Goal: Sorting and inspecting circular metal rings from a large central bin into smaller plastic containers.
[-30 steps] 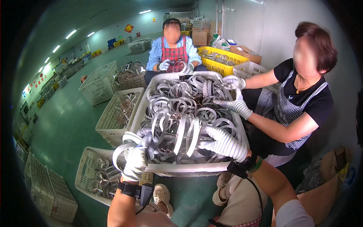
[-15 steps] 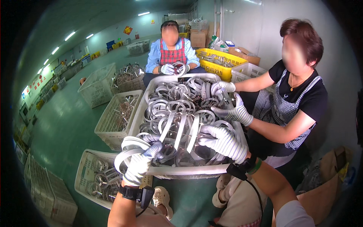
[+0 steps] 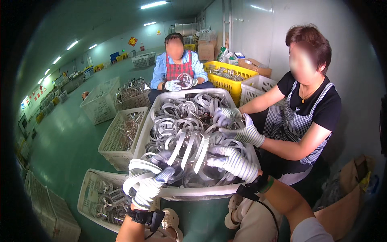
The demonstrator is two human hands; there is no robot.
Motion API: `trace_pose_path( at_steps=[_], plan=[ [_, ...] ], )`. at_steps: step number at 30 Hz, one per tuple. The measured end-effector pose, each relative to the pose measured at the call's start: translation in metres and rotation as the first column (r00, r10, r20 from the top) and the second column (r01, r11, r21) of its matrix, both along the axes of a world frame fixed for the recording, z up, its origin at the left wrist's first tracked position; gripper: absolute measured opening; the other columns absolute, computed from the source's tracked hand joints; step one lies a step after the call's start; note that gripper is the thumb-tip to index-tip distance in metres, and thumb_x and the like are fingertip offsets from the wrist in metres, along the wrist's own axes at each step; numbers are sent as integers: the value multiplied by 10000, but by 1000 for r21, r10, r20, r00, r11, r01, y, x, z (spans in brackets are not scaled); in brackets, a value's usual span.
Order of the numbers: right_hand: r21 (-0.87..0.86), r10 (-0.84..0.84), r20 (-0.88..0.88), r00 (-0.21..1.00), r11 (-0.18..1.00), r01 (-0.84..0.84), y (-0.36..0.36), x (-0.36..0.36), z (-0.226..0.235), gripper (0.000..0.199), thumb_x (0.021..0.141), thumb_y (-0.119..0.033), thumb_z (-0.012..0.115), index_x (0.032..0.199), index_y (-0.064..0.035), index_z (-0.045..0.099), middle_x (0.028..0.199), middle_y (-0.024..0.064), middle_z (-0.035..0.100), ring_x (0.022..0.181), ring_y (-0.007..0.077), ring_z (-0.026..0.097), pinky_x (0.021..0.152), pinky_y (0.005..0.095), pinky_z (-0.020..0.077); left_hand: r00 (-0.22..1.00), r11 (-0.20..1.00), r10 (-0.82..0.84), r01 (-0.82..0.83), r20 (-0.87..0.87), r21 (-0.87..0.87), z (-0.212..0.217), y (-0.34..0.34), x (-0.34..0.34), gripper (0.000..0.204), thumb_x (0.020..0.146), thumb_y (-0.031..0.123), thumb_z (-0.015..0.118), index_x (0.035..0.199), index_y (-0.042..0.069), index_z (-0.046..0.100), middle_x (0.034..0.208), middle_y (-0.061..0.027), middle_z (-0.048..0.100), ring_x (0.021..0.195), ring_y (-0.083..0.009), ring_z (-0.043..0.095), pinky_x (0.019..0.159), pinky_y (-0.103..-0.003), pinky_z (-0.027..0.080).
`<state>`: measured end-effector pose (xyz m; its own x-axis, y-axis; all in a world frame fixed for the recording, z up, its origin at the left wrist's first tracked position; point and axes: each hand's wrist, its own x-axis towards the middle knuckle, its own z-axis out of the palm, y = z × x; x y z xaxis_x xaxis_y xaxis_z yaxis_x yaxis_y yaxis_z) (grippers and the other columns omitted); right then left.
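Note:
In a large white tub [image 3: 193, 194] lies a tangled heap of grey metal rings [image 3: 171, 125]. Several loops hang round my left hand [image 3: 151, 186], whose fingers are closed on these metal rings [image 3: 143, 166] at the tub's near left corner. Pale curved metal strips [image 3: 186, 151] stand out above the heap between my hands. My right hand [image 3: 234, 162] is closed at the side of the rightmost strip, its fingertips partly hidden among the rings. Both hands wear white striped gloves.
On the right, a co-worker's gloved hands [image 3: 242, 131] work over the tub; across, another person holds a ring [image 3: 185, 80]. Crates of metal parts [image 3: 121, 135] stand left, with another crate [image 3: 90, 189] near my left arm. A yellow crate [image 3: 231, 82] stands behind.
The right co-worker's hands have come closer together over the tub. The person opposite has turned the ring more face-on. My hands hold nearly the same pose; the whole view has shifted slightly.

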<state>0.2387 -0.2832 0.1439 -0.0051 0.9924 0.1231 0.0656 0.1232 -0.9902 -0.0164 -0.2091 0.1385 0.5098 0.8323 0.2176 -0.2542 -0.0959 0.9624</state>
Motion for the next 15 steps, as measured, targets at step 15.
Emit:
trace_pose_path(
  at_steps=[15],
  plan=[
    [-197,163,-456,875,940,-278,0,6,-5,152,891,-197,623,980,-76,648,712,-53,521,515,21,398,469,172,309,914,867,309,-156,-265,473,-29,29,-10,131,863,82,658,954,54,569,867,-35,586,784,-143,540,715,-291,458]
  ],
)
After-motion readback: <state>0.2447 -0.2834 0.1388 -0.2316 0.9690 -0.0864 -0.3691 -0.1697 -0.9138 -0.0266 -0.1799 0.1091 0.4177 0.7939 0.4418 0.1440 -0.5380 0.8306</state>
